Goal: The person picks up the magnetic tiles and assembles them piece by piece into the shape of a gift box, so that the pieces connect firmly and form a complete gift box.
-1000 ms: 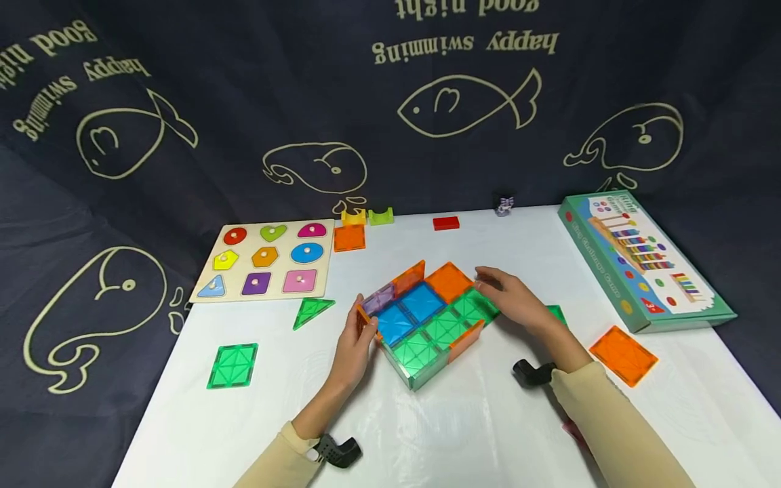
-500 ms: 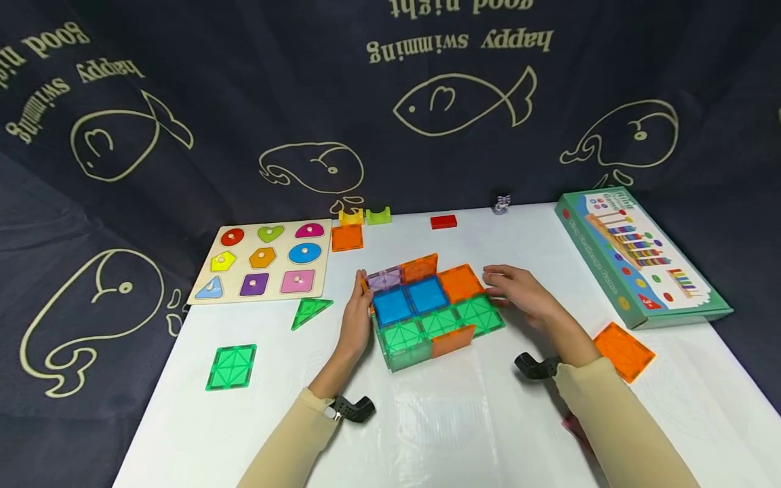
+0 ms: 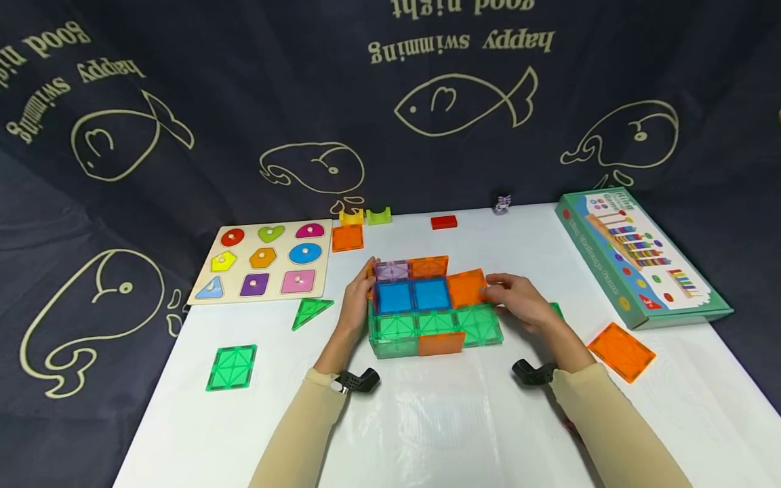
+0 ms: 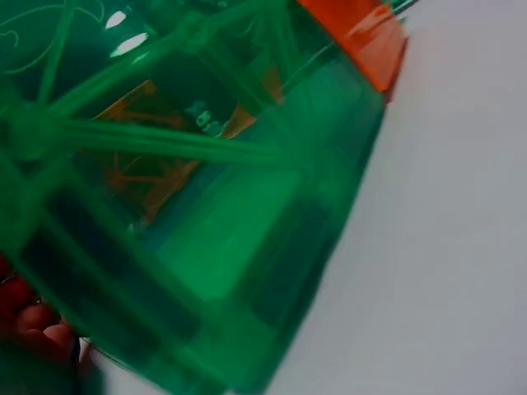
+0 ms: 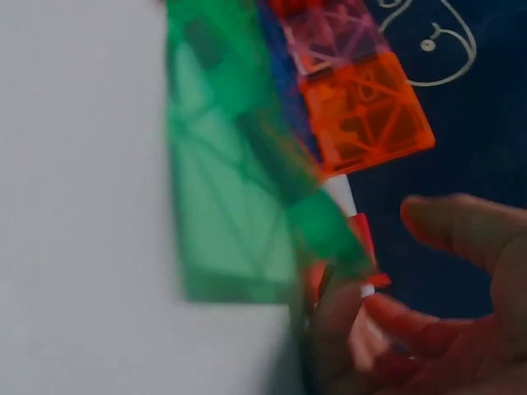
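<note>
A box-like build of see-through magnetic tiles (image 3: 432, 295) stands mid-table, with blue and green squares flat inside upright walls. My left hand (image 3: 354, 305) holds its left end, fingers round the upright tile there. In the left wrist view a green wall tile (image 4: 222, 239) covers most of the picture, with fingertips behind it. At the right end, my right hand (image 3: 518, 300) pinches the edge of an orange square tile (image 3: 466, 287), which sits slightly askew beside the blue ones. The right wrist view shows that hand (image 5: 436, 304) beside the green tile (image 5: 230, 189), blurred.
A wooden shape puzzle (image 3: 259, 261) lies back left, and a boxed ring game (image 3: 641, 257) back right. Loose around are a green triangle (image 3: 310, 312), a green square (image 3: 232, 367), an orange tile (image 3: 622, 351), another orange tile (image 3: 348, 238) and a red block (image 3: 443, 221).
The build has turned so its front edge faces me squarely, and its near corner has swung left. My right hand has closed in on the orange tile, which now sits askew.
</note>
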Demonstrator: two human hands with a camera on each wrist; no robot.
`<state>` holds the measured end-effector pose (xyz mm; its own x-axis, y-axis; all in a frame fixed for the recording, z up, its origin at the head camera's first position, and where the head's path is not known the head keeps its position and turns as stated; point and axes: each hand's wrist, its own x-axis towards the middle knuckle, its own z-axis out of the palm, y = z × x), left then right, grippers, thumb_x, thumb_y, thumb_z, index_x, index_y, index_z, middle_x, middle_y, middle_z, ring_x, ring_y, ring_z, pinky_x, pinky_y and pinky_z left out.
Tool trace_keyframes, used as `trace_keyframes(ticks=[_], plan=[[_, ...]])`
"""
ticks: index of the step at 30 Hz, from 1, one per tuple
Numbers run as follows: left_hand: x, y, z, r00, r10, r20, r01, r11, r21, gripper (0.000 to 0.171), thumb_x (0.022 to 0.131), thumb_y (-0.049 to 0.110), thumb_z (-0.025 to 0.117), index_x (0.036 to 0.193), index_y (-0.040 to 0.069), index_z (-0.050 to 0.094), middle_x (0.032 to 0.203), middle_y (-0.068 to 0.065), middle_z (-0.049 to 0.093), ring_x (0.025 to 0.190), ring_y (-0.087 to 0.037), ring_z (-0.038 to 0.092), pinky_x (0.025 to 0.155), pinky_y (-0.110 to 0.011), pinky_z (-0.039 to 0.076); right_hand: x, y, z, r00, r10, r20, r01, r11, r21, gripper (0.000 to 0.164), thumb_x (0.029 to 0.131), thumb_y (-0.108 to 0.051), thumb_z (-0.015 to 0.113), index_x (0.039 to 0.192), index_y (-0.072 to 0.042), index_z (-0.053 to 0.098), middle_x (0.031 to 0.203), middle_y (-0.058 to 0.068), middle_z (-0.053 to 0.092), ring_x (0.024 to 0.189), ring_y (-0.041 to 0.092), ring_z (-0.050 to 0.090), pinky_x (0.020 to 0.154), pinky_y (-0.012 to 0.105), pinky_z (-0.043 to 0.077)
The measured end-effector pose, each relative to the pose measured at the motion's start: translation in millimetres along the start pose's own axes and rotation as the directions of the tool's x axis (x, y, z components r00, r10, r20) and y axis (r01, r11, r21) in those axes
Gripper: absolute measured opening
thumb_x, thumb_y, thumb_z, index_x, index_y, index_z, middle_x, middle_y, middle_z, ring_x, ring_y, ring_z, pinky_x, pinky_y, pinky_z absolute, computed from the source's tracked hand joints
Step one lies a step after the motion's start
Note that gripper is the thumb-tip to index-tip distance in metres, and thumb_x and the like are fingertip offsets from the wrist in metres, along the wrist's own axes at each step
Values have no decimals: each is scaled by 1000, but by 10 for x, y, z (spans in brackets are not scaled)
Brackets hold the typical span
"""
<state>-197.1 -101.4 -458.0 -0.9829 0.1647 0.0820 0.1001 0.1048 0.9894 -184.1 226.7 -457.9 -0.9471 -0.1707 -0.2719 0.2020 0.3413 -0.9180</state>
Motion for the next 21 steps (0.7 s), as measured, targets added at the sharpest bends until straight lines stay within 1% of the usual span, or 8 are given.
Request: trace_keyframes(ticks=[3, 6, 8, 9, 12, 14, 16, 21], plan=[[8, -1, -2, 1000, -3, -4, 3, 1000, 4, 46, 103, 12, 35, 149, 7, 34, 148, -8, 41, 139, -19, 29, 113, -40, 20, 38, 25, 126, 996, -60, -61, 53, 993, -108, 77, 91, -32, 66, 150, -5, 26, 128, 25, 48, 111, 33, 50, 93, 46, 45], [5, 1, 10, 1000, 0, -8, 0, 1000, 21, 46, 103, 13, 36, 149, 6, 34, 147, -9, 41, 139, -19, 29, 113, -40, 20, 76, 34, 248, 978, -169, -122, 132, 954, -268, 81, 89, -30, 69, 153, -15, 23, 141, 24, 41, 120, 37, 45, 99, 54, 38], [-12, 1, 13, 1000, 3, -10, -3, 1000, 25, 46, 103, 13, 36, 149, 5, 34, 147, -9, 41, 139, -19, 29, 113, -39, 20, 79, 32, 311, 960, -237, -151, 170, 918, -359, 74, 88, -27, 71, 150, -17, 32, 143, 22, 42, 121, 39, 47, 98, 57, 39], [-16, 1, 14, 1000, 6, -11, -6, 1000, 26, 46, 103, 13, 36, 148, 6, 34, 147, -9, 41, 139, -19, 29, 113, -38, 21, 76, 30, 333, 948, -273, -162, 190, 896, -402, 68, 87, -24, 71, 146, -15, 39, 140, 21, 46, 117, 39, 50, 95, 57, 40], [-21, 1, 13, 1000, 8, -16, -8, 1000, 14, 45, 103, 13, 37, 148, 6, 35, 147, -8, 42, 139, -18, 30, 113, -38, 22, 58, 0, 378, 921, -344, -185, 228, 857, -462, 43, 85, -18, 73, 125, -11, 60, 124, 18, 60, 101, 34, 57, 85, 51, 46], [-20, 4, 11, 1000, 10, -18, -10, 1000, 9, 46, 103, 12, 37, 148, 4, 35, 147, -8, 42, 139, -19, 30, 113, -38, 21, 50, -22, 393, 905, -373, -205, 235, 840, -490, 32, 83, -17, 75, 114, -10, 66, 114, 17, 64, 92, 31, 58, 78, 47, 47], [-19, 7, 9, 1000, 6, -19, -6, 1000, 4, 45, 103, 12, 37, 148, 5, 35, 147, -8, 42, 139, -19, 30, 113, -38, 21, 45, -55, 409, 898, -383, -214, 230, 826, -514, 27, 82, -18, 75, 107, -9, 69, 109, 15, 67, 88, 30, 59, 76, 45, 48], [-20, -3, 12, 1000, 2, -19, -2, 1000, 4, 45, 103, 13, 37, 148, 6, 35, 147, -8, 42, 139, -19, 30, 112, -38, 22, 45, -156, 437, 907, -369, -200, 195, 793, -577, 28, 81, -20, 76, 106, -8, 70, 108, 15, 67, 91, 31, 59, 76, 46, 49]])
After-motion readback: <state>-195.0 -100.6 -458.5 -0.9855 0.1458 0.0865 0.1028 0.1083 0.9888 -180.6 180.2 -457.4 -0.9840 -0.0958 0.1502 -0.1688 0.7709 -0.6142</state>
